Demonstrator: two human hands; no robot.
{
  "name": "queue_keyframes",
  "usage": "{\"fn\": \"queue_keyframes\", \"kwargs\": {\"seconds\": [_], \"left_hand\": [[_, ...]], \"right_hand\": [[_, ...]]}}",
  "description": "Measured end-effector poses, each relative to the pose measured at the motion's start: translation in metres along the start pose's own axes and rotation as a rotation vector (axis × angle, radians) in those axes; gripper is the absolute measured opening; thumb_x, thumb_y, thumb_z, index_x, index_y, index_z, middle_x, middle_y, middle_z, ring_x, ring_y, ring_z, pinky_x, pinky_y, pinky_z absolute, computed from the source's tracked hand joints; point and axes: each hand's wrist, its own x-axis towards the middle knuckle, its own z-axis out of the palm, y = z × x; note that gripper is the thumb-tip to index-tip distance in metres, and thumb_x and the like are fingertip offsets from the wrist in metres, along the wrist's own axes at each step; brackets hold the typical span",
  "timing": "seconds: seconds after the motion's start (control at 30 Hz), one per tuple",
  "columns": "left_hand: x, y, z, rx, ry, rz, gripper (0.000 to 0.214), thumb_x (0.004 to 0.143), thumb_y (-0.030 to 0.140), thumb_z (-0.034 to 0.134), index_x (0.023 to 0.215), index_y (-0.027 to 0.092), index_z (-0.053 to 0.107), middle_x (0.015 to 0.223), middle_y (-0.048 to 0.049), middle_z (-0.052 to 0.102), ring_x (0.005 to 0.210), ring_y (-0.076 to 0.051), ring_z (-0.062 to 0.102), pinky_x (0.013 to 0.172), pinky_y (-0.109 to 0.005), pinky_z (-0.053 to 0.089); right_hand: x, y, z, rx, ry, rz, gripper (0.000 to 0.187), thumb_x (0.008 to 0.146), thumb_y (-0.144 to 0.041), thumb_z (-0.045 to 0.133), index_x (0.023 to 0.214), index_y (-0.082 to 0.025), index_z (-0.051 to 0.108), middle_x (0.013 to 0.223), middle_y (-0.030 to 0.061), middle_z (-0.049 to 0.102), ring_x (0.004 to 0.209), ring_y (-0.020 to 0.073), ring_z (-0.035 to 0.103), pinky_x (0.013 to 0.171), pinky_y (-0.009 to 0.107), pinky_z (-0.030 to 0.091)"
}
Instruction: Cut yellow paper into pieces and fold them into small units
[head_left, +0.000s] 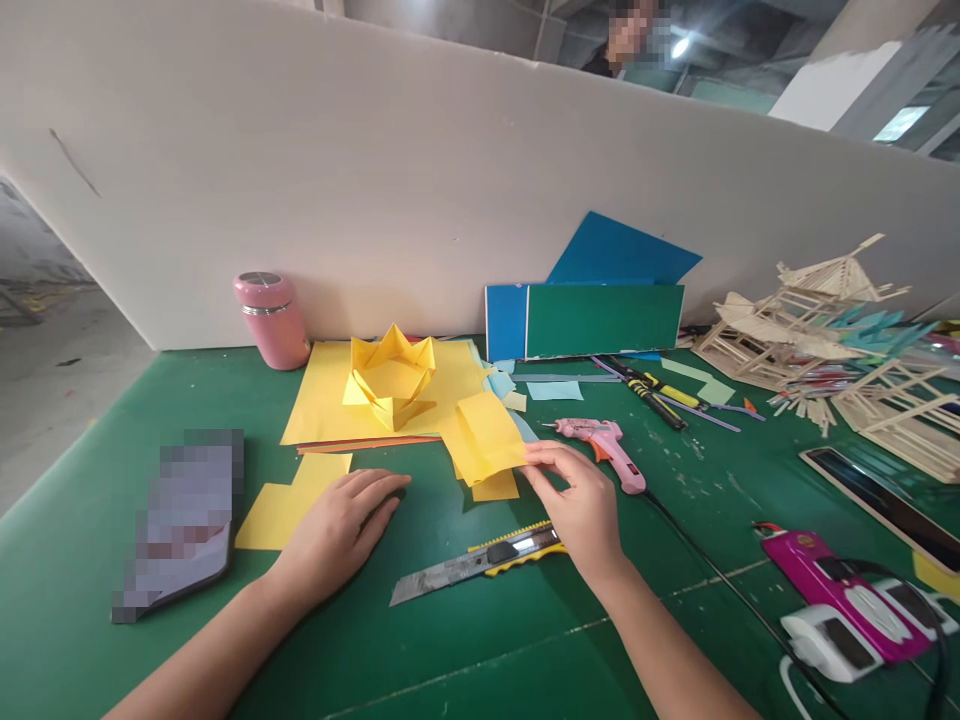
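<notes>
My right hand (571,495) pinches the right edge of a small yellow paper piece (484,437), slightly curved. Beneath it lies another yellow paper scrap (496,487). My left hand (341,525) rests on the table with its fingers stretched out, holding nothing, beside a cut yellow paper piece (271,512). A folded yellow paper shape with pointed edges (394,375) stands on a stack of larger yellow sheets (315,400). Between my hands is a yellow utility knife (487,558) with its blade out, partly hidden by my right hand.
A pink glue gun (611,450) with a black cord lies right of my right hand. A phone (187,530) and pink flask (274,320) stand left. Right are pliers (652,395), a power strip (847,590) and a stick model (810,340). A white panel (420,190) borders the back.
</notes>
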Motion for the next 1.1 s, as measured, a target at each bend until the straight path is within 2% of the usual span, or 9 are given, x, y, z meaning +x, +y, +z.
{"fn": "queue_keyframes", "kwargs": {"seconds": [0.13,0.23,0.37,0.53,0.7,0.77,0.93,1.03,1.1], "left_hand": [[0.000,-0.001,0.000,-0.016,0.009,-0.013,0.032,0.096,0.031,0.034,0.108,0.021,0.062,0.102,-0.0078,0.071,0.092,-0.022,0.068,0.083,-0.037,0.056],[0.000,-0.001,0.000,-0.042,0.038,-0.027,0.030,0.095,0.031,0.037,0.109,0.020,0.061,0.101,-0.0076,0.071,0.091,-0.021,0.068,0.082,-0.036,0.057],[-0.001,0.004,0.003,-0.174,0.067,-0.097,0.031,0.092,0.031,0.044,0.121,0.022,0.053,0.094,-0.0041,0.072,0.079,-0.018,0.069,0.074,-0.033,0.059],[-0.002,0.018,0.010,-0.432,0.003,-0.111,0.043,0.086,0.028,0.054,0.128,0.026,0.046,0.099,-0.0031,0.070,0.078,-0.016,0.069,0.075,-0.033,0.060],[-0.001,0.024,0.012,-0.615,0.083,-0.129,0.039,0.084,0.028,0.058,0.122,0.026,0.052,0.113,-0.0067,0.061,0.088,-0.019,0.068,0.080,-0.035,0.060],[0.000,0.024,0.011,-0.602,0.096,-0.121,0.032,0.083,0.029,0.059,0.115,0.026,0.057,0.114,-0.0073,0.061,0.092,-0.020,0.067,0.079,-0.033,0.060],[0.003,0.025,0.007,-0.489,0.155,-0.144,0.012,0.082,0.026,0.059,0.078,0.022,0.069,0.092,-0.0054,0.068,0.081,-0.018,0.067,0.073,-0.029,0.058],[0.006,0.027,0.005,-0.609,0.189,-0.207,0.010,0.077,0.025,0.062,0.070,0.020,0.067,0.077,-0.0026,0.068,0.069,-0.015,0.065,0.064,-0.025,0.056],[0.007,0.028,0.006,-0.762,0.195,-0.323,0.009,0.074,0.028,0.066,0.071,0.020,0.065,0.070,-0.0007,0.067,0.064,-0.015,0.064,0.060,-0.024,0.055]], "right_hand": [[0.000,-0.001,-0.002,0.023,0.050,0.024,0.038,0.082,-0.040,0.065,0.113,-0.018,0.065,0.110,0.0129,0.068,0.089,0.0256,0.069,0.080,0.042,0.062],[0.000,-0.010,-0.004,0.061,0.082,-0.027,0.039,0.087,-0.032,0.061,0.125,-0.022,0.059,0.118,0.0114,0.064,0.103,0.0259,0.065,0.086,0.042,0.060],[-0.003,-0.029,-0.003,0.143,-0.017,-0.175,0.031,0.091,-0.014,0.051,0.118,-0.024,0.064,0.110,0.0077,0.069,0.101,0.0211,0.066,0.087,0.035,0.059],[-0.009,-0.042,0.002,0.250,-0.167,-0.257,0.025,0.092,-0.015,0.050,0.100,-0.024,0.072,0.096,0.0048,0.074,0.087,0.0170,0.071,0.079,0.029,0.060],[-0.012,-0.046,0.006,0.316,-0.228,-0.253,0.019,0.093,-0.018,0.052,0.093,-0.021,0.071,0.089,0.0051,0.075,0.082,0.0162,0.071,0.075,0.027,0.059],[-0.013,-0.047,0.007,0.329,-0.260,-0.264,0.018,0.093,-0.019,0.052,0.092,-0.021,0.070,0.087,0.0047,0.075,0.079,0.0156,0.071,0.073,0.026,0.059],[-0.015,-0.048,0.010,0.342,-0.298,-0.274,0.017,0.094,-0.020,0.050,0.091,-0.020,0.066,0.084,0.0044,0.074,0.075,0.0160,0.070,0.068,0.026,0.057],[-0.017,-0.047,0.011,0.345,-0.274,-0.187,0.013,0.093,-0.023,0.052,0.102,-0.022,0.062,0.085,0.0048,0.073,0.074,0.0165,0.069,0.069,0.028,0.058],[-0.019,-0.047,0.010,0.383,-0.283,-0.075,0.021,0.091,-0.029,0.056,0.111,-0.022,0.056,0.088,0.0057,0.071,0.072,0.0163,0.068,0.069,0.030,0.059]]}}
